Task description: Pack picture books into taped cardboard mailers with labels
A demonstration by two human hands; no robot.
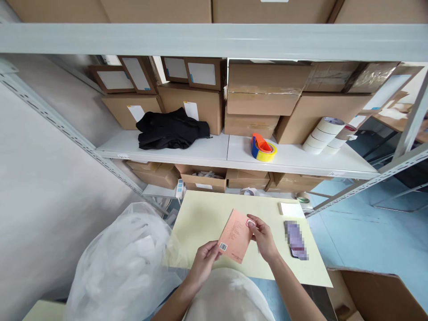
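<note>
A thin salmon-pink book [235,236] is held up over the pale yellow tabletop [200,214], tilted, with a barcode at its lower left corner. My left hand [206,257] is closed on that corner, thumb on top. At the upper right edge, my right hand [261,236] pinches the book, its thumb by a small red-edged white label [250,223]. Fingers behind the book are partly hidden. To the right of my right hand, a phone-like item [296,240], blurred out by pixels, lies on the table. A stack of white cards or paper [291,210] sits behind it.
Beyond the table stands a shelf [217,151] with cardboard boxes [264,89], a black garment [172,129], a tape dispenser [263,149] and white tape rolls [323,133]. A large translucent bag [123,263] bulges at the left. An open carton [377,294] is at lower right.
</note>
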